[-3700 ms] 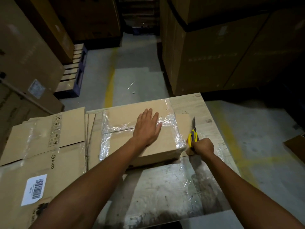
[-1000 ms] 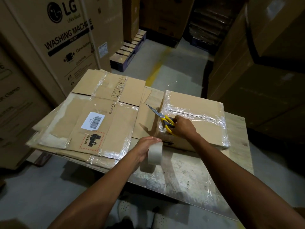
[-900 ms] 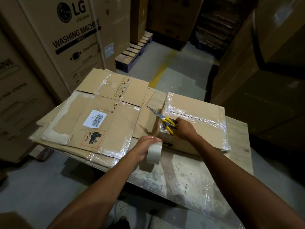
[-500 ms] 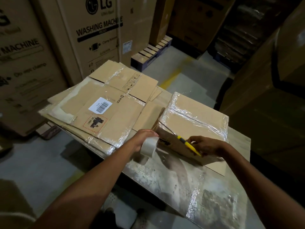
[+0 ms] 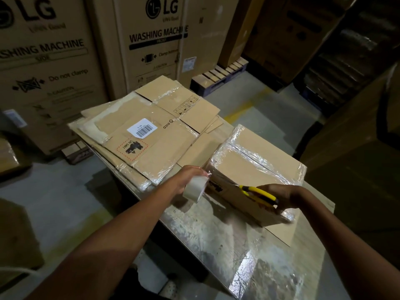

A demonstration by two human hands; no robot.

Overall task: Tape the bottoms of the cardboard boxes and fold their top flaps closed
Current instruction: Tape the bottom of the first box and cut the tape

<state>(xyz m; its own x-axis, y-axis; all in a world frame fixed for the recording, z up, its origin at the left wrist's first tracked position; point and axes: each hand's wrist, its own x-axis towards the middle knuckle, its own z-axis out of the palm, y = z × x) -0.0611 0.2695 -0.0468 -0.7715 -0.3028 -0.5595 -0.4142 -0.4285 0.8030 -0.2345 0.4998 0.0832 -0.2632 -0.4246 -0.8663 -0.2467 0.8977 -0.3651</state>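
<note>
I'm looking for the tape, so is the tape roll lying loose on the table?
No, the left hand grips the tape roll beside the taped box's near corner.

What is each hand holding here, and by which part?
The left hand grips the tape roll by its outer rim. The right hand holds the scissors by their yellow handles, against the side of the box.

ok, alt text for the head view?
A person's left hand grips a roll of clear tape at the corner of a taped cardboard box on a table, while the right hand holds yellow-handled scissors against its near side. Flattened cartons lie stacked to the left; LG washing machine cartons stand behind.
</note>
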